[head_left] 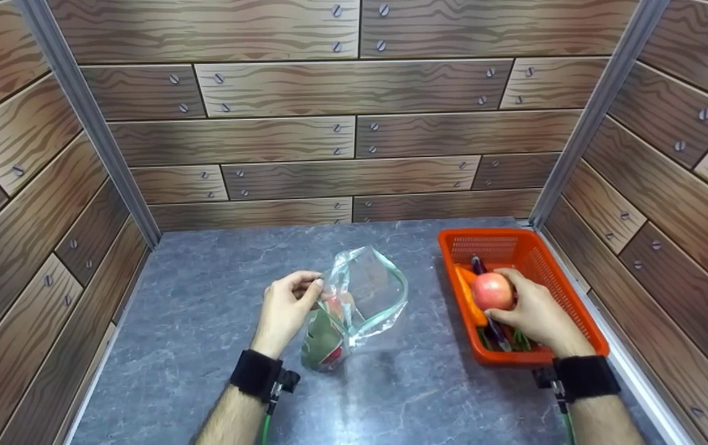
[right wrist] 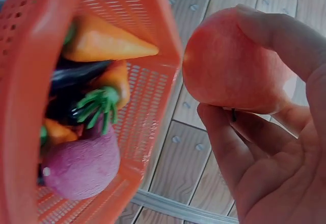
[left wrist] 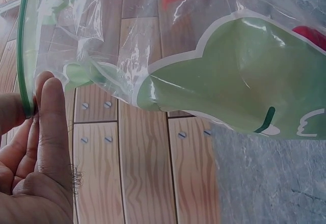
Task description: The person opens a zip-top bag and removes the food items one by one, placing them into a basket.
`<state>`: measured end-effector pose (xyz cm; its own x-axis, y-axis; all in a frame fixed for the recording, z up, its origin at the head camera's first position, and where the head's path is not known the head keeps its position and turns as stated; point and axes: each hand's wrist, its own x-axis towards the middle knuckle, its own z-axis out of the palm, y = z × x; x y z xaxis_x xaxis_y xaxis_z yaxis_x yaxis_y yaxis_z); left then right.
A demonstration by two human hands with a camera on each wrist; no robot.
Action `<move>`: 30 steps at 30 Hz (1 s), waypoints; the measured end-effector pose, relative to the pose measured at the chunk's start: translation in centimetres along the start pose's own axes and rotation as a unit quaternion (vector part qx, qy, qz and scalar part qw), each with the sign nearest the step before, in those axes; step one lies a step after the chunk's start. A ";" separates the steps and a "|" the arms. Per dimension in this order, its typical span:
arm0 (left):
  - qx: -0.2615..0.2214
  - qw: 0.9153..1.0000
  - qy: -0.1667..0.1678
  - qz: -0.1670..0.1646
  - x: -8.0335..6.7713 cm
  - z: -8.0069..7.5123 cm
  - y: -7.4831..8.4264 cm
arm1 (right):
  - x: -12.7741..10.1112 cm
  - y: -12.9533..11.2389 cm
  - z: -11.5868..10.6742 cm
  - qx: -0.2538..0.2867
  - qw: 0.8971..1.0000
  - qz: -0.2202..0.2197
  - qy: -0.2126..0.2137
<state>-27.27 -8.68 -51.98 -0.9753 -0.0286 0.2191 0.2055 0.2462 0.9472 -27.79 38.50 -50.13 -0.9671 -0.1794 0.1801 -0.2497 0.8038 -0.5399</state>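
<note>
Pinkish-red and smooth-skinned, the apple (head_left: 492, 291) is being gripped by the curled right hand (head_left: 536, 315) above the orange basket (head_left: 567, 296), while a clear green-printed bag (head_left: 354, 306) is being pinched open at its rim by the left hand (head_left: 284, 309).

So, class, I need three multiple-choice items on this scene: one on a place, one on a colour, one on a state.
1. Where does the orange perforated plastic basket stand?
A. the table's right side
B. the left side
C. on the floor

2. What colour is the round apple gripped by the right hand?
A. green
B. pinkish red
C. yellow

3. How is the clear plastic zip bag with green print?
A. sealed flat
B. folded up
C. mouth open, rim pinched by the left hand

Answers: 1 A, it sits by the right wall; 2 B, the right wrist view shows it; 3 C, fingers pinch the rim.
</note>
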 end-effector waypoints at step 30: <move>0.002 1.000 0.002 0.005 -0.2 -0.2 0.1 | -1.3 3.2 1.7 -0.040 0.988 0.041 -0.143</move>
<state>-27.03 -8.81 -51.89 -0.9727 -0.0300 0.2302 0.2156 0.2506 0.9438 -27.43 40.33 -53.51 -0.9607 -0.2561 -0.1071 -0.1771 0.8626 -0.4740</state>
